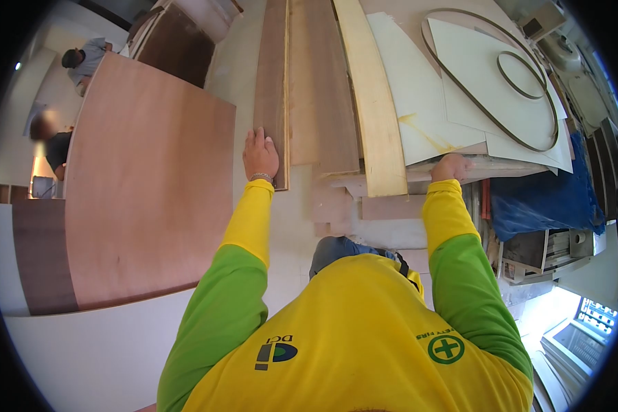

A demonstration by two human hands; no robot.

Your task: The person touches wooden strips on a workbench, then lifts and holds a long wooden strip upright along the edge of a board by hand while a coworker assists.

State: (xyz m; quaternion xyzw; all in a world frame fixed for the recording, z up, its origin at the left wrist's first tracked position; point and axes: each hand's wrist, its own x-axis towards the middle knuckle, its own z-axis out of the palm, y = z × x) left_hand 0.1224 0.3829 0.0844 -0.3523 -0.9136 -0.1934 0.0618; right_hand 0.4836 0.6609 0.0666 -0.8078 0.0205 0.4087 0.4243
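Observation:
My left hand [259, 154] lies on a long brown wooden plank [271, 75], close to its near end, with the fingers stretched forward over the surface. Beside that plank run a wider brown board [326, 89] and a pale wooden strip [374, 103], both lengthwise away from me. My right hand [450, 167] is closed at the front edge of the workbench [498, 166], right of the pale strip. Its fingertips are partly hidden. White sheets [419, 89] lie just beyond it.
A large reddish-brown panel [151, 178] stands at left, with two people [86, 58] behind it. Coiled edge banding [453, 79] lies on the white sheets. Blue sheeting [542, 196] hangs at right above a metal box [525, 250].

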